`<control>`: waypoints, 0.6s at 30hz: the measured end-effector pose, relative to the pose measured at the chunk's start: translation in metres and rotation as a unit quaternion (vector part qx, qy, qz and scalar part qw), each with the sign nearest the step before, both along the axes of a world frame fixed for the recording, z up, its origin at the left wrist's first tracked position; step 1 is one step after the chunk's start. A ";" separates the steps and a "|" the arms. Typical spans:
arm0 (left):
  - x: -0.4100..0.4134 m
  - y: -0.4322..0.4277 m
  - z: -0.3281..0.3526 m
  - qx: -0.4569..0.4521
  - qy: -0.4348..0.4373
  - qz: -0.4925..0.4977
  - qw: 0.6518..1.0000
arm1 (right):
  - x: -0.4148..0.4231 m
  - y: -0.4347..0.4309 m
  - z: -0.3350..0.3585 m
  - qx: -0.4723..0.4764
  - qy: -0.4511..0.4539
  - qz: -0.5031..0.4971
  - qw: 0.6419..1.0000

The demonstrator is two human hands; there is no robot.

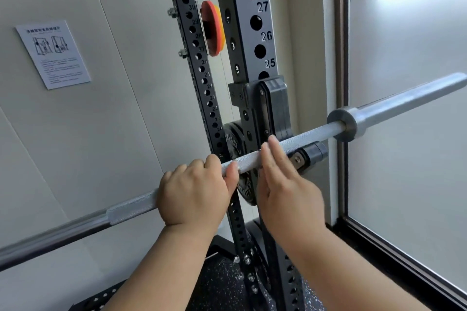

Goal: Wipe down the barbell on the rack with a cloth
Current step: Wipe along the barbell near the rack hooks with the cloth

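A silver barbell (310, 135) runs diagonally from lower left to upper right and rests in the hook (279, 106) of the black rack upright (249, 40). Its collar and sleeve (404, 101) stick out to the right in front of the window. My left hand (194, 190) is wrapped around the knurled shaft, left of the upright. My right hand (285, 179) is just beside it, fingers straight and together, fingertips touching the shaft near the hook. No cloth shows in either hand.
A second perforated upright (199, 65) stands behind, carrying an orange and red disc (213, 28). A black weight plate (236, 144) hangs behind the bar. An instruction sheet (53, 54) is stuck on the left wall. A frosted window (409, 159) fills the right.
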State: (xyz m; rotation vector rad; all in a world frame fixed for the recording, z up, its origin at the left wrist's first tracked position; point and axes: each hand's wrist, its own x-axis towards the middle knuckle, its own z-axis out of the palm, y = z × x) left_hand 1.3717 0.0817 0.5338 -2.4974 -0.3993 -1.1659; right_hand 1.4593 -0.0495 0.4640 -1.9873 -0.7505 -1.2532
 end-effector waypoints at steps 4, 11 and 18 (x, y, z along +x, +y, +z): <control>-0.002 -0.005 0.008 -0.033 0.029 0.001 0.999 | -0.008 0.005 -0.006 -0.125 -0.064 0.025 0.990; 0.008 -0.009 0.022 -0.079 0.104 0.095 0.987 | -0.015 0.011 -0.007 -0.096 -0.028 -0.002 0.995; 0.012 -0.005 0.038 -0.128 0.185 0.062 0.972 | -0.008 0.000 0.008 0.004 0.068 -0.002 0.998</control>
